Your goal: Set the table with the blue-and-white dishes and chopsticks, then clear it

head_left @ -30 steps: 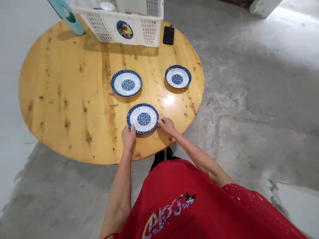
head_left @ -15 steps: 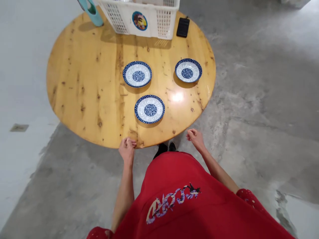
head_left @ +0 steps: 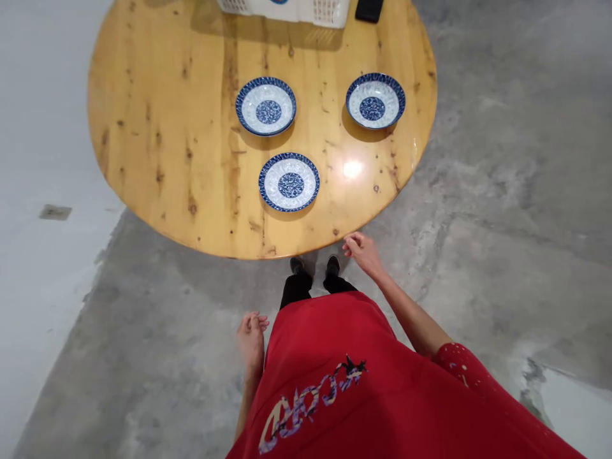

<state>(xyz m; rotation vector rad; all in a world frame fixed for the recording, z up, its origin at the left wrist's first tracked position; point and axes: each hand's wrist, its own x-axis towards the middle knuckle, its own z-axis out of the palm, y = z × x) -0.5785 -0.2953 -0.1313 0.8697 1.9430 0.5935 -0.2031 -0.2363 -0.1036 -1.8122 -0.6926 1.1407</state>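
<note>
Three blue-and-white plates lie on the wooden table: a near plate (head_left: pixel 291 183), a far plate (head_left: pixel 268 108) behind it and a right plate (head_left: pixel 373 102) close to the table's right side. My right hand (head_left: pixel 364 253) is at the front right edge of the table, its fingers curled in and nothing seen in them. Below the table's front edge, beside my red shirt, hangs my left hand (head_left: pixel 253 335); its fingers are loosely bent and apart, holding nothing, and the hand is slightly blurred. Neither hand touches a plate.
At the back of the oval table (head_left: pixel 165 137) stands a white plastic basket (head_left: pixel 306 11), cut off by the top of the view. A black flat object (head_left: pixel 368 9) lies to its right. Grey concrete floor (head_left: pixel 502 210) surrounds the table.
My left hand has dropped back from the table's front edge to beside my shirt. The right hand has shifted slightly left and up in the picture. The view has tilted down; the plates stay put.
</note>
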